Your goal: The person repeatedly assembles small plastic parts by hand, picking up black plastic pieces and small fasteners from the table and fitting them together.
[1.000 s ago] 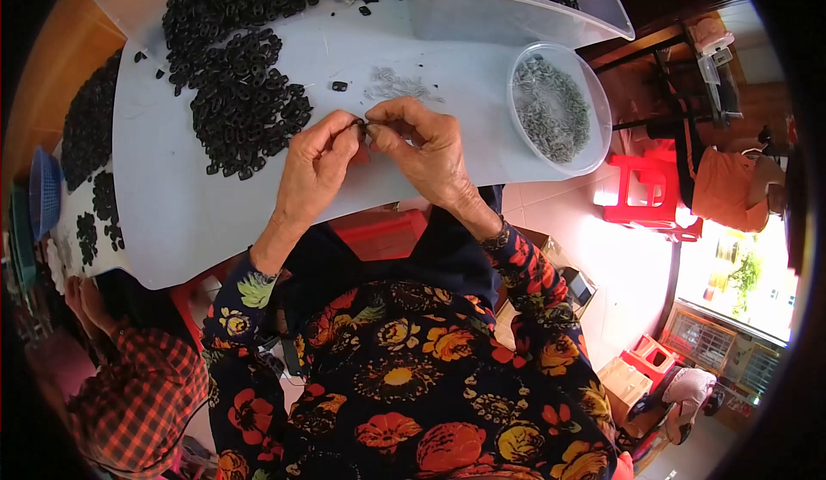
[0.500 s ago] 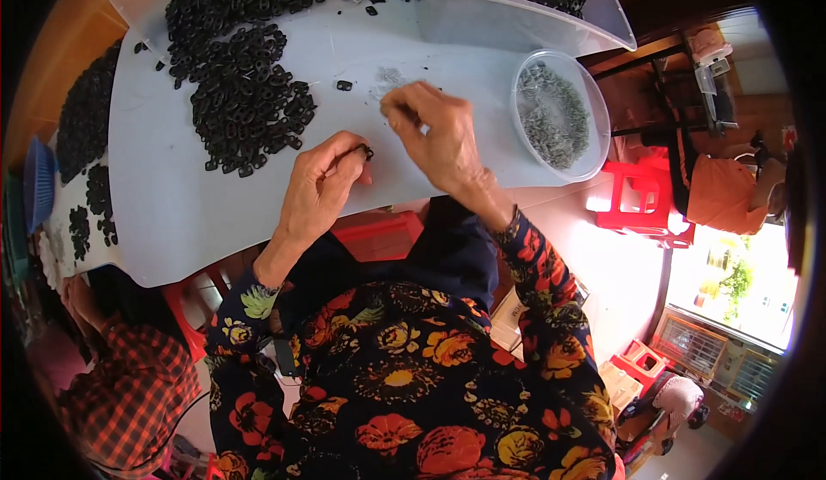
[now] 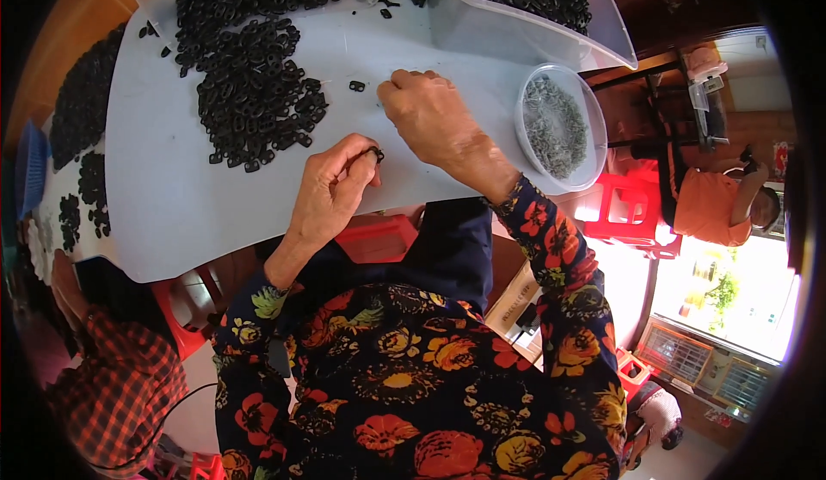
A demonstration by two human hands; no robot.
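Between the thumb and forefinger of my left hand (image 3: 331,187) is a small black plastic buckle-like piece (image 3: 378,155), mostly covered by the fingers. My right hand (image 3: 434,123) is lowered to the tabletop ahead and to the right, back up and fingers curled. Its fingertips are hidden, so what they pinch, if anything, does not show. One loose black piece (image 3: 357,86) with holes lies just left of the right hand. A large heap of similar black pieces (image 3: 258,106) spreads left of both hands.
To the right stands a round clear tub (image 3: 594,155) of tiny silvery pieces (image 3: 555,127). Clear plastic bins (image 3: 482,28) with black pieces stand at the far side. At left, a person in a checked shirt (image 3: 129,385) sits by another heap. A red stool (image 3: 624,209) is beyond the table.
My right hand has come down over the spot where a small scatter of tiny pieces lay, now covered. My left hand keeps its pinch on the black piece. The view has shifted slightly.
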